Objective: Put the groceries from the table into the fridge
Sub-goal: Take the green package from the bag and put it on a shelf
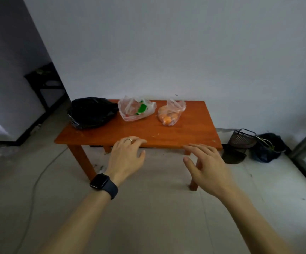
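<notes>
Our left hand [125,156] reaches forward with its fingers loosely spread and slightly curled, holding nothing; the fingertips [141,141] overlap the near edge of the table [148,132], though we cannot tell if they touch the wood. A ring [129,140] sits on one finger, and a dark watch [102,184] is strapped around the wrist. Our right hand [206,165] is also open and empty, thumb apart from the fingers, hanging in front of the table's near edge and a little lower than the left.

All the groceries lie beyond our fingers, toward the far side of the low wooden table, well apart from both hands. Farthest left is a bulging black bag [91,112], its contents hidden. Just beside it, near the middle, is a clear bag [135,110] with something green and white and something reddish inside; there may be printing on the green packet, but it is too blurred for us to read. Farther right, ahead of our right hand, a second clear bag [171,113] holds orange fruit.

On the floor to the right of the table stand a dark basket [242,138] and a dark bag [267,147] against the wall. A cable [38,180] trails across the floor on the left.
</notes>
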Demonstrator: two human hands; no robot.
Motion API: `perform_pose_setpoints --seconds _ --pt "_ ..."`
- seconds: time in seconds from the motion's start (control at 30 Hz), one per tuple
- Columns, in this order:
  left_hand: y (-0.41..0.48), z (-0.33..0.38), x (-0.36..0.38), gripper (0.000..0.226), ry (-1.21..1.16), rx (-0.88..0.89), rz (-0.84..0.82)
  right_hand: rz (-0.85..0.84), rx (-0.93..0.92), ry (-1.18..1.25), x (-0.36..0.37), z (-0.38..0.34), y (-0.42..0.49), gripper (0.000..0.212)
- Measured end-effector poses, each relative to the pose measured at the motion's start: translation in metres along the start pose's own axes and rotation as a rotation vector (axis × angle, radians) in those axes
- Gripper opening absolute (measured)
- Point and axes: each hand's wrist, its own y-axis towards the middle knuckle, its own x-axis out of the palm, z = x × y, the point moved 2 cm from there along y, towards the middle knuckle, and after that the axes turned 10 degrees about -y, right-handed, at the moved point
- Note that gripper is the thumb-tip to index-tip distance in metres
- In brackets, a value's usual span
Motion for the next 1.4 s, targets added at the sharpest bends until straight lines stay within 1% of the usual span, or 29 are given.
perform_pose_setpoints --seconds 0.23,0.37,0.67,0.8,1.0,1.13,1.2,1.3,1.4 --pt "0.068 -0.072 -0.011 0.039 0.036 -0.043 0.012 -0.027 -0.064 0.060 0.052 -0.032 0.102 0.044" --pt "0.125 -0.105 -0.006 0.040 0.063 -0.067 0.039 -0.064 -0.094 0.104 0.080 -0.033 0.173 0.045" --pt "0.260 -0.162 0.006 0.039 0.092 -0.076 0.018 -0.102 -0.122 0.203 0.131 -0.028 0.320 0.045" --pt "0.310 -0.193 0.020 0.039 0.121 -0.062 0.006 -0.157 -0.124 0.211 0.162 -0.031 0.373 0.046" --pt "0.398 -0.254 0.064 0.044 0.235 0.028 -0.120 -0.233 -0.081 0.232 0.225 -0.036 0.452 0.048" --pt "0.470 -0.301 0.111 0.052 0.331 0.164 -0.269 -0.283 -0.032 0.206 0.280 -0.043 0.513 0.048" --pt "0.507 -0.324 0.138 0.058 0.364 0.255 -0.359 -0.320 0.030 0.207 0.308 -0.048 0.547 0.047" --pt "0.557 -0.354 0.175 0.058 0.385 0.361 -0.459 -0.377 0.162 0.242 0.348 -0.057 0.597 0.044" --pt "0.601 -0.379 0.206 0.062 0.437 0.462 -0.592 -0.471 0.303 0.244 0.392 -0.064 0.644 0.050"
